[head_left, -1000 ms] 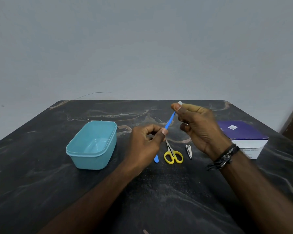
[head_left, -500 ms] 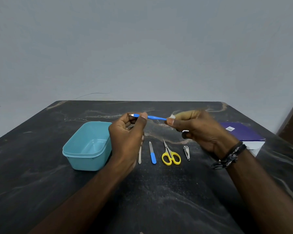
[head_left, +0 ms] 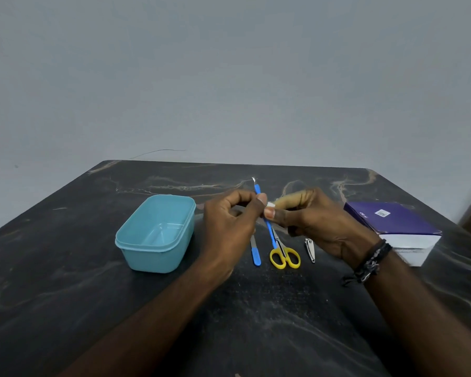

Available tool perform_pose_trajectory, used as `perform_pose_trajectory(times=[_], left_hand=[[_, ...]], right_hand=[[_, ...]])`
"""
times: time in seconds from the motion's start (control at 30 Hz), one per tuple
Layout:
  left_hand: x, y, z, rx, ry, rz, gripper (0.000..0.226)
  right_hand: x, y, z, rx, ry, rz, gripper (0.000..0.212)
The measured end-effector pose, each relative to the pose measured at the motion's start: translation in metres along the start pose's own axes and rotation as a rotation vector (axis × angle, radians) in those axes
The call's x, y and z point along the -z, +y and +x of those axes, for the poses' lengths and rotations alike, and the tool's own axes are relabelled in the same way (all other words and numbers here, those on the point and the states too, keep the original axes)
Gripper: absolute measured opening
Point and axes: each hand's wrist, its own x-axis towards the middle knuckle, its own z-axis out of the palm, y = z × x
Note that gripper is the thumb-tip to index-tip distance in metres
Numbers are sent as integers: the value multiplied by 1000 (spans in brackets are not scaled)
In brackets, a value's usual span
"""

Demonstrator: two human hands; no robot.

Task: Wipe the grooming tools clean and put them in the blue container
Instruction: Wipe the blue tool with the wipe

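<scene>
Open tabletop (head_left: 256,322) before blue container (head_left: 136,240)

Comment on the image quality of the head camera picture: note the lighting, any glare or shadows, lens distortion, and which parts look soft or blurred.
Head view: dim, even light with no hard shadows; faint sheen on the dark table; wide-angle lens bows the table's far edge; the hands' fingertips around the blue tool look slightly soft, while the blue container and scissors stay fairly sharp.

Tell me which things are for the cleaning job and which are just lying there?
For the job: blue stick tool, white wipe, nail file, scissors, nail clipper, blue container, left hand, right hand.

Just lying there: purple box, wristband.
</scene>
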Motion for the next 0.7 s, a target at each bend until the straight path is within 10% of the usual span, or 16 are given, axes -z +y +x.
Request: perform_pose_trajectory(times=[0.4, 0.7], left_hand=[[51, 80, 39, -126, 2, 449, 12], [96, 87, 81, 321, -82, 1426, 33]], right_hand=[[6, 3, 3, 48, 440, 162, 21], [-1, 0, 4, 57, 435, 133, 18]])
